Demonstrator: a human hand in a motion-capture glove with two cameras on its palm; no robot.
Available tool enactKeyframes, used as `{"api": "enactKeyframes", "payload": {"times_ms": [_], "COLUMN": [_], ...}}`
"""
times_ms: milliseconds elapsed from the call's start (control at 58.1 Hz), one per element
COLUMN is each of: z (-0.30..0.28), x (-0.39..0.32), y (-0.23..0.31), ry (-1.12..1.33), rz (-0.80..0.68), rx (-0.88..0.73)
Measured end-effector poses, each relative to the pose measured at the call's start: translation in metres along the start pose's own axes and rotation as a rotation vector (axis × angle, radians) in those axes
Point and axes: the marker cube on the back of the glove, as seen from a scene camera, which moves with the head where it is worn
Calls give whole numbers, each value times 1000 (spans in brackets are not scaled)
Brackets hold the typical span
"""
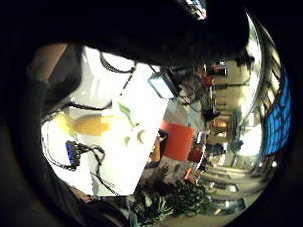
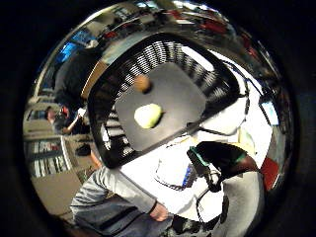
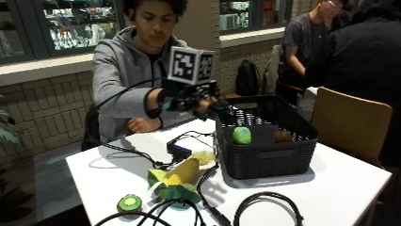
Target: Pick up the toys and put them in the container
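1. We see a white table (image 3: 351, 188).
2. A black slatted container (image 3: 266, 150) stands on it.
3. Beside it lie a toy corn cob (image 3: 179, 175), a halved kiwi toy (image 3: 129, 203) and black cables (image 3: 266, 202).

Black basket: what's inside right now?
The black basket holds a green toy and a brown toy. The near wall covers the floor in the outside view; the thumb side palm view shows only those two.
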Motion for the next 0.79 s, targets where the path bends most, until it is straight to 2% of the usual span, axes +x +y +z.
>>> {"api": "enactKeyframes", "payload": {"times_ms": [103,258,447,792], "z": [41,129,201,229], "x": [82,124,152,150], "y": [22,84,119,113], "ry": [-87,-276,-305,-322], "rz": [220,388,422,488], "rx": [-117,-254,-427,-388]}}
